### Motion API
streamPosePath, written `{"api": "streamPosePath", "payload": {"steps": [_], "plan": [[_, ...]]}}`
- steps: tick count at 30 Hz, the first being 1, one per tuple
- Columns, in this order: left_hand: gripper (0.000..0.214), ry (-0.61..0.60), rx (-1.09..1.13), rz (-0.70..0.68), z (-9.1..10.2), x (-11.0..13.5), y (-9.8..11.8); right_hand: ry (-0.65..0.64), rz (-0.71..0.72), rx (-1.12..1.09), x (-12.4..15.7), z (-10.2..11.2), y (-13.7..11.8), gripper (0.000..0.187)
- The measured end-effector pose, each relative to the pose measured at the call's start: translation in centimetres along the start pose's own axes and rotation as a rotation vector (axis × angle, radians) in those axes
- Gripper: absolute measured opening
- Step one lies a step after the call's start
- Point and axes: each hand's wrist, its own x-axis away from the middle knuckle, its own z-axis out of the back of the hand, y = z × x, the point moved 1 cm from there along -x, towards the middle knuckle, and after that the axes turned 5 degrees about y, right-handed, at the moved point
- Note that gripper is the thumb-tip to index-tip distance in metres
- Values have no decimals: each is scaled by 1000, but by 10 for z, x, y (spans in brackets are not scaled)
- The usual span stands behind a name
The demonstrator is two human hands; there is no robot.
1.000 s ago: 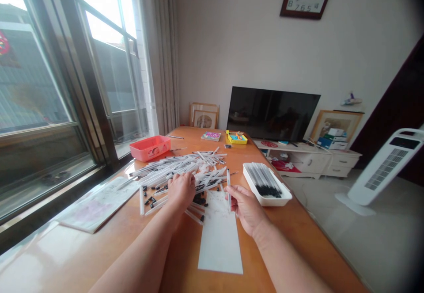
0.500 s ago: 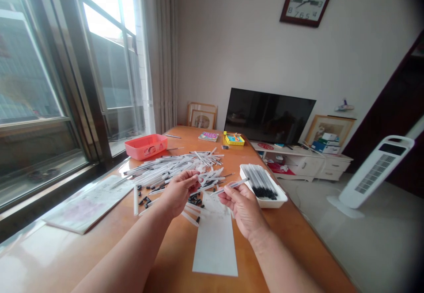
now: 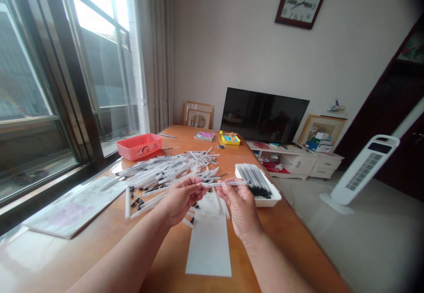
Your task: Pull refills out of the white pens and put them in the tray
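A clear pen barrel [image 3: 239, 183] with a dark tip at its right end lies level between my two hands. My right hand [image 3: 241, 207] is closed round its middle. My left hand [image 3: 183, 199] pinches at the pen's left end; whether a small part is also between those fingers is hidden. Behind my hands spreads a heap of loose clear pen barrels [image 3: 165, 169]. Small black caps [image 3: 136, 202] lie left of my left hand. Beneath both hands a white paper strip [image 3: 209, 249] runs toward me.
A white tray [image 3: 274, 200] of black-ended pens stands right of my right hand. Farther back are a red plastic basket [image 3: 139, 148], a booklet [image 3: 203, 136] and a yellow box [image 3: 229, 139]. A large pad [image 3: 76, 207] lies at the left, by the window.
My hands have come together, and the pen has turned from slanted to nearly level. Its left end now meets my left fingers. The whole view has shifted slightly.
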Motion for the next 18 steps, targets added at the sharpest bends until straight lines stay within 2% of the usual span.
{"api": "streamPosePath", "payload": {"steps": [10, 18], "plan": [[29, -44, -170, -4, -7, 8, -1, -10, -8, 67, -2, 2, 4, 30], [29, -46, -271, -62, -9, 12, -1, -38, -69, 26, -1, 4, -2, 34]]}}
